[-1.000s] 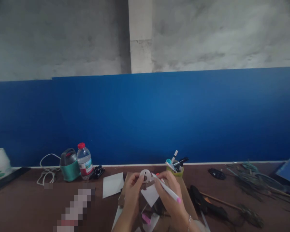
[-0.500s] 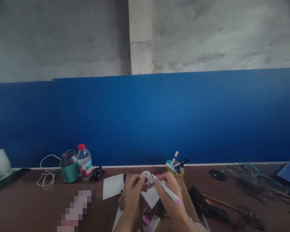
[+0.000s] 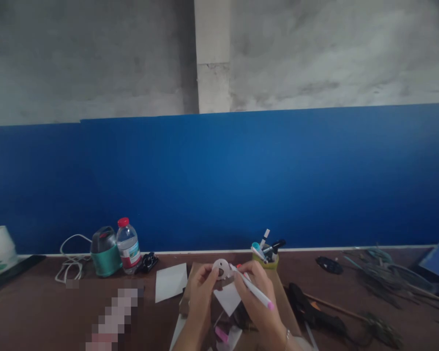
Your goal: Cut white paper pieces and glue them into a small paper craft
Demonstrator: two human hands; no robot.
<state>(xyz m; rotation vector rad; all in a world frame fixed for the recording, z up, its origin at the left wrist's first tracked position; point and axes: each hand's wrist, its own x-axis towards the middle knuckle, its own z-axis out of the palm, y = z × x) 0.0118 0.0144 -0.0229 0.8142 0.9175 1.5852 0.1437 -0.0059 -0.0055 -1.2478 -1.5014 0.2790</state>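
Note:
Pinched in the fingers of my left hand (image 3: 200, 295) is a small round white piece (image 3: 217, 264) with a dark spot and an opening in it. My right hand (image 3: 264, 319) grips a white marker (image 3: 260, 296) with a pink end, its tip close to the right edge of the round piece. Below the fingers is a white paper piece (image 3: 228, 298); whether a hand touches it I cannot tell. A pink cap (image 3: 221, 334) lies lower down between my wrists, over a brown cardboard surface (image 3: 283, 297).
A yellow-green pen cup (image 3: 272, 264) stands behind my right hand. Left are a white paper sheet (image 3: 171, 282), black clips (image 3: 148, 262), a bottle (image 3: 129, 248) and a teal container (image 3: 106, 261). To the right lie a black glue gun (image 3: 314, 312) and tangled wires (image 3: 384, 273).

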